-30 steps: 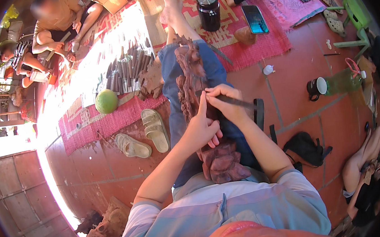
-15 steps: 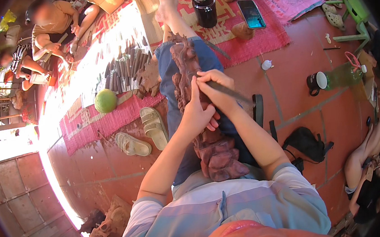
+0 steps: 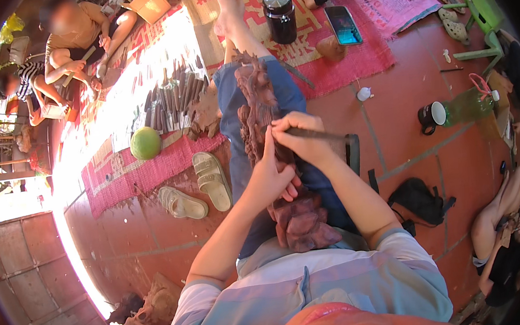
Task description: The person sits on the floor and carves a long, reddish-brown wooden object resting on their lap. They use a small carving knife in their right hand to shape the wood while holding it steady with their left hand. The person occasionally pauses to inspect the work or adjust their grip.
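A tall reddish-brown wood carving lies along my lap, its rounded base by my waist and its intricate upper end toward my knees. My right hand is closed around a dark, slim carving chisel, its shaft sticking out to the right. The chisel's tip meets the middle of the carving, but the fingers hide its exact contact. My left hand wraps the carving from the left. Its index finger stretches up beside the tip, and the other fingers curl over the wood.
Rows of carving tools lie on the patterned mat, near a green round fruit. Sandals, a black canister, a phone, a mug and a black bag surround me. Other people sit at the far left.
Both hands have moved slightly down the carving, toward me. The chisel's shaft has swung from slanting down to the right to lying nearly level.
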The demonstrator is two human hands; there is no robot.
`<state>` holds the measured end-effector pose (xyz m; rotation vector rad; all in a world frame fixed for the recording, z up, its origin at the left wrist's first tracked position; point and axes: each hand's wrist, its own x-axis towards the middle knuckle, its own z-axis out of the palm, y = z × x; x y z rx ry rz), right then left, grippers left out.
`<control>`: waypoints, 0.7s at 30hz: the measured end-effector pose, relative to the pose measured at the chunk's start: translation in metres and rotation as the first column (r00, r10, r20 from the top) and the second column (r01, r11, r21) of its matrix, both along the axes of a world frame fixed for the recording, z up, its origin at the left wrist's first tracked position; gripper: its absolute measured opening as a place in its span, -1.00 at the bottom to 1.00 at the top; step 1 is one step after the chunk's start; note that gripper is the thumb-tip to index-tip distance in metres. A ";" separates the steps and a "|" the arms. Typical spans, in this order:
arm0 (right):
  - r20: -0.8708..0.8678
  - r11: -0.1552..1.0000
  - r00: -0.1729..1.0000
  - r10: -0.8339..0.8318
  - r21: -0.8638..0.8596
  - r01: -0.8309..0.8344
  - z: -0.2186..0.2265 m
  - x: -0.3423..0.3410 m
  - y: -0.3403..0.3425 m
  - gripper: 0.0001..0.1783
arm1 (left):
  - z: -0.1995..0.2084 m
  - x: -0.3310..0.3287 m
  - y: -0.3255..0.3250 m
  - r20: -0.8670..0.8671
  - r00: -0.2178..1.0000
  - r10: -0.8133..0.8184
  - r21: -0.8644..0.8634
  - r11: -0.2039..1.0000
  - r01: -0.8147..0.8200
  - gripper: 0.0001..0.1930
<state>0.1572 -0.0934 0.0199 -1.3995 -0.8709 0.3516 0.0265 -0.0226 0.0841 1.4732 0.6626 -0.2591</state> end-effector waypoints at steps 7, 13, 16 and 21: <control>-0.040 0.994 0.999 -0.015 -0.108 0.011 0.002 0.005 -0.008 -0.91 | 0.011 0.004 0.006 -0.046 0.999 0.014 0.075 0.997 -0.011 -0.20; -0.732 0.993 0.672 -0.113 -0.051 0.111 -0.007 0.027 -0.065 -0.86 | -0.003 0.024 0.035 0.330 0.915 -0.232 0.882 0.420 -0.212 -0.55; -0.766 0.985 0.637 -0.089 0.028 0.170 -0.017 0.017 -0.066 -0.85 | -0.022 0.028 0.037 0.083 0.952 -0.295 0.995 0.073 -0.064 -0.44; -0.736 0.972 0.677 -0.032 0.134 0.193 -0.009 0.007 -0.053 -0.90 | -0.019 -0.022 0.040 0.052 0.859 -0.509 0.853 0.470 0.227 -0.53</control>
